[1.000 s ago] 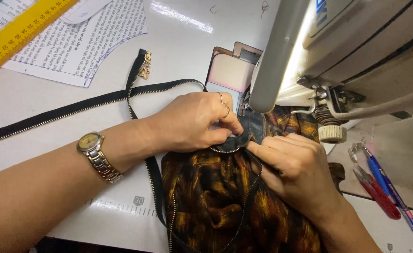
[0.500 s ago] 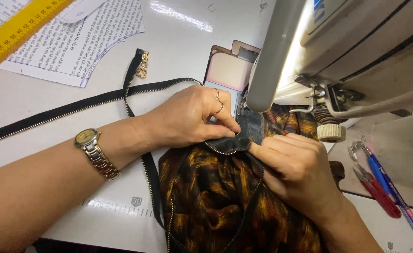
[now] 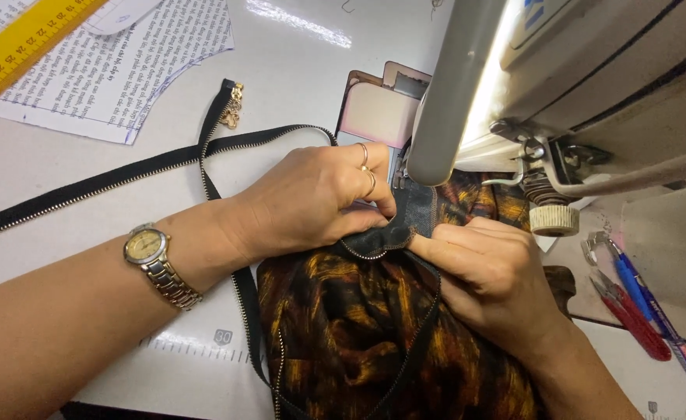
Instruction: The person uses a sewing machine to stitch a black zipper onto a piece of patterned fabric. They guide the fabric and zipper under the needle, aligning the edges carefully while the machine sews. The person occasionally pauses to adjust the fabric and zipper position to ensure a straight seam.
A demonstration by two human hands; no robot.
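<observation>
Here's the black zipper tape [image 3: 393, 233], folded over the edge of a dark fabric with orange and brown streaks [image 3: 358, 342], sitting right in front of the sewing machine [image 3: 592, 93], close to where the needle area must be, though that spot is hidden behind the machine's grey arm. The left hand [image 3: 312, 198] presses down on the tape, its fingers [image 3: 374, 204] curled narrow and pinching the zipper edge against the cloth. The right hand [image 3: 491, 280] meets it from the other side, thumb and forefinger clamped tight on the same fold. Both hands touching, both gripping the same seam.

This looks like the lining-up step: zipper edge being set square to the fabric just ahead of the presser foot. The next move, by my read, calls for flat, even tension and keeping the teeth parallel to the edge.

Out from there, the rest of the zipper runs off left across the white surface [image 3: 296, 62], looping past a small gold pull [image 3: 232, 105]. A gold wristwatch [image 3: 156, 260] sits on the left wrist. A printed paper pattern [image 3: 125, 54] and a yellow ruler [image 3: 24, 43] lie at the far left corner. To the right, red snips [image 3: 635, 319] and a blue pen [image 3: 658, 323] rest beside the machine.
</observation>
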